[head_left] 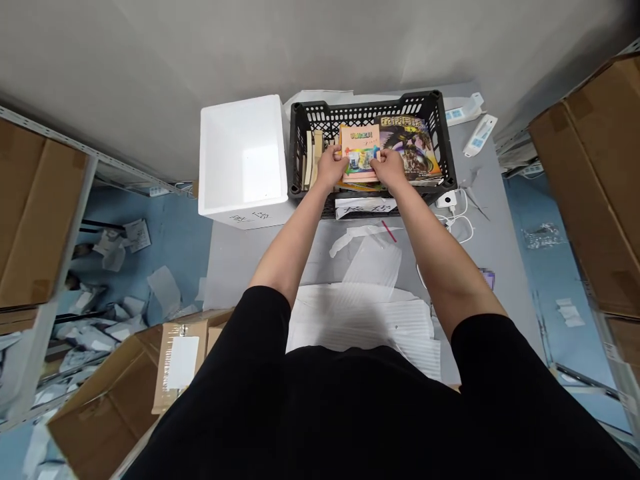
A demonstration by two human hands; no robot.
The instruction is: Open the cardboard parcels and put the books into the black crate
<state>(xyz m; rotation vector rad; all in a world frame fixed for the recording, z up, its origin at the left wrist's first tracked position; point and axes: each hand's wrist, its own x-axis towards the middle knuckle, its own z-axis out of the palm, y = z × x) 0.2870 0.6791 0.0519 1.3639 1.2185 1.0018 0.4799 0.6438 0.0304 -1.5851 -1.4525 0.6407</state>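
A black plastic crate (pixel 373 111) at the back of the grey table holds several books. Over its middle is a small pink booklet (pixel 361 143) with a colourful cover. My left hand (pixel 331 167) pinches the booklet's left edge, and my right hand (pixel 389 168) grips its lower right edge. Beside it on the right lies a larger magazine (pixel 407 147) with a dark winged figure on the cover. Thin books (pixel 309 157) stand on edge along the crate's left side.
Left of the crate stands an open white foam box (pixel 243 157). White power strips (pixel 480 135) and cables lie at the right. Foam sheets (pixel 360 320) and a red pen (pixel 389 231) are nearer me. Cardboard boxes (pixel 183 360) flank the table.
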